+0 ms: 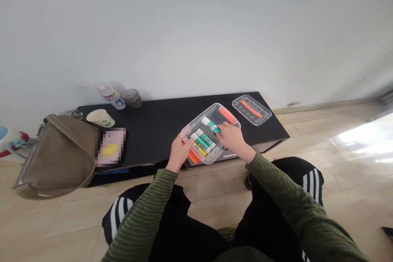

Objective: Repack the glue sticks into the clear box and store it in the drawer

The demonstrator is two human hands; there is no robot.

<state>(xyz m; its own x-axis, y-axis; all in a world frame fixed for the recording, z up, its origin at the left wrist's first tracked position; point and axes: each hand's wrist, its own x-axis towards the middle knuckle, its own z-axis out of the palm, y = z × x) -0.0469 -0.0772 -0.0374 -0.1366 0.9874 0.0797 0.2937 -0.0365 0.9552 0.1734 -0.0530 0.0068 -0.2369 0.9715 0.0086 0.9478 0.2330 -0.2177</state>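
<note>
A clear plastic box [220, 156] with orange latches is tilted at the front of the black cabinet top. My left hand [181, 150] is closed on its near left edge, thumb over the rim. Over the box's right part, my right hand [231, 136] pinches a green glue stick with a white cap [208, 123]. Below it in the box lie more glue sticks [205, 138], green ones and a yellow one, side by side. The box's clear lid [252, 109], with an orange handle, lies apart on the cabinet's right end.
The black cabinet [159, 118] stands against a pale wall. On its left are a paper cup [100, 118], a dark glass [132, 98], a spray can [109, 95] and a blurred pink-and-yellow item [111, 147]. A brown bag [61, 155] overhangs the left end.
</note>
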